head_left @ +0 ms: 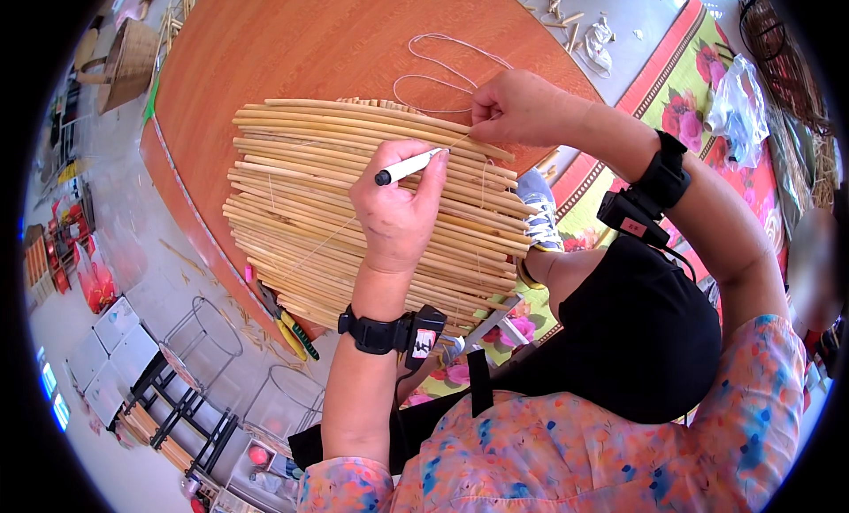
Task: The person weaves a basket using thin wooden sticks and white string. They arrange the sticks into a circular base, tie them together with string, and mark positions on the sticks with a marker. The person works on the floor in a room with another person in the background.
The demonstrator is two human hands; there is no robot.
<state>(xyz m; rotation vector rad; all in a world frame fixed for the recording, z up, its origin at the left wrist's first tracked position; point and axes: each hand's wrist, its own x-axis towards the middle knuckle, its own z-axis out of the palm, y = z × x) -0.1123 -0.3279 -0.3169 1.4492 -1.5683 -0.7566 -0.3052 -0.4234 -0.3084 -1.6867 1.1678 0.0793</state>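
A mat of pale round sticks (336,195), laid side by side and crossed by thin thread, rests on the brown table. Over its middle, my left hand (398,203) is closed around a white marker pen (409,166) with a black end. The fingertips of that hand are near the upper right part of the sticks. My right hand (517,111) is closed in a pinch just beyond the mat's upper right edge. A thin line runs between the two hands. White thread (433,78) lies in loose loops on the table beside my right hand.
Yellow-handled pliers (290,334) lie at the near left edge of the brown table (309,35). A woven basket (128,66) stands at far left. A flowered cloth (681,115) and a clear plastic bag (738,111) are at right. Metal-framed stools (199,345) stand at lower left.
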